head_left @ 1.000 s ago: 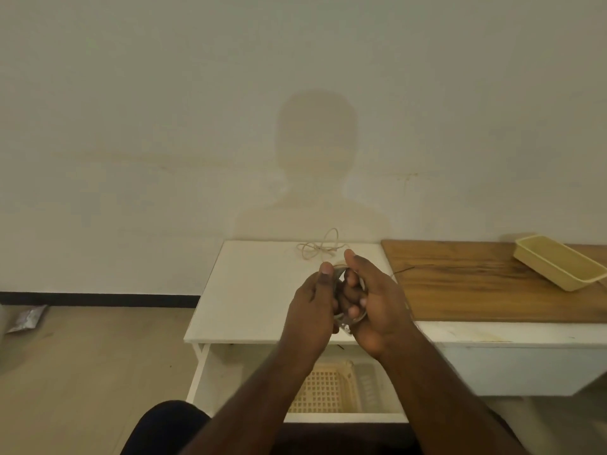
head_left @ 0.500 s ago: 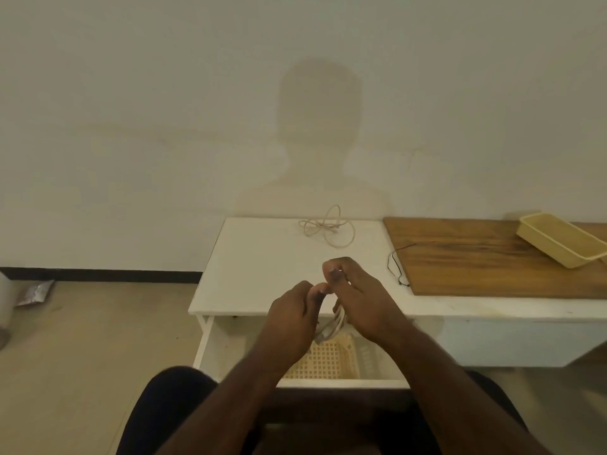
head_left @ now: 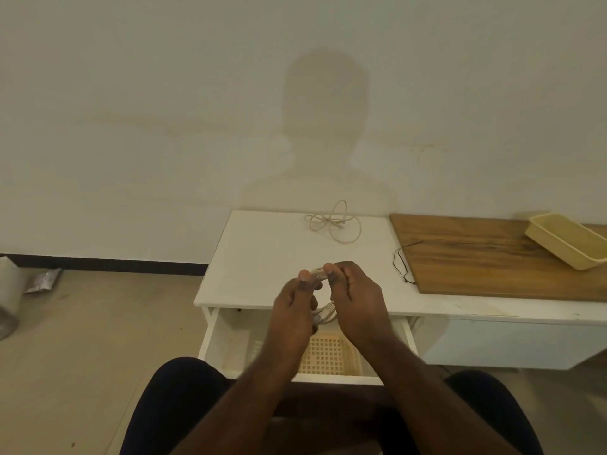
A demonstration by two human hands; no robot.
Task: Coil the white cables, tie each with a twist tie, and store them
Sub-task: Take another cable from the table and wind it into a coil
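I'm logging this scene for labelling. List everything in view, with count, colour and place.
coiled cable: one, white, held in both hands above the drawer
loose cable: one, white, back of the table
table: one, white, against the wall
drawer: one, white, open under the table
basket: one, cream, in the drawer
board: one, brown wood, on the table's right
tray: one, yellow, on the board
twist tie: one, black, at the board's left edge
left hand: grips the coil
right hand: pinches the coil
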